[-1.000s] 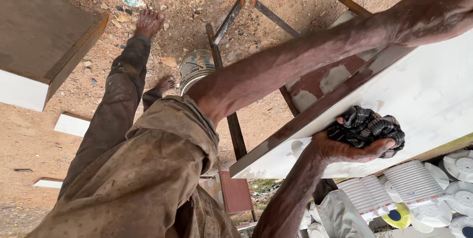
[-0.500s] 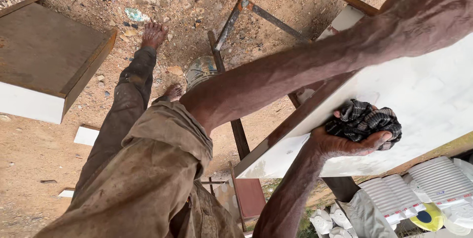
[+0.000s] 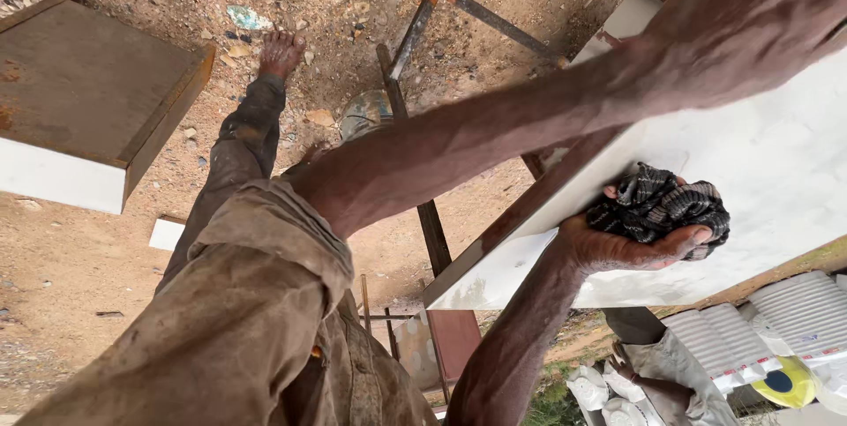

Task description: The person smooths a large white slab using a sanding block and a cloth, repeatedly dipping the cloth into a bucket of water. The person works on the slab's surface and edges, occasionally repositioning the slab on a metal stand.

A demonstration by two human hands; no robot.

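Observation:
My right hand (image 3: 631,248) grips a bunched dark striped cloth (image 3: 662,205) and presses it on a large white slab (image 3: 776,170), near the slab's lower edge. The slab lies tilted on a rusty metal frame (image 3: 422,25). My left arm, in a dirty brown sleeve, crosses the view from lower left to upper right. My left hand (image 3: 759,20) lies over the slab's upper part. Its fingers run out of the frame, so its grip is hidden. My bare foot (image 3: 281,51) stands on the sandy ground below.
A brown box-like slab with a white side (image 3: 88,100) sits at the left. A small white tile piece (image 3: 166,234) lies on the dirt. White ribbed stacks (image 3: 794,311) and a yellow roll (image 3: 781,382) are at the lower right.
The view has tilted, so the brown box and my foot sit lower in the frame. My right hand keeps the cloth on the slab at nearly the same spot.

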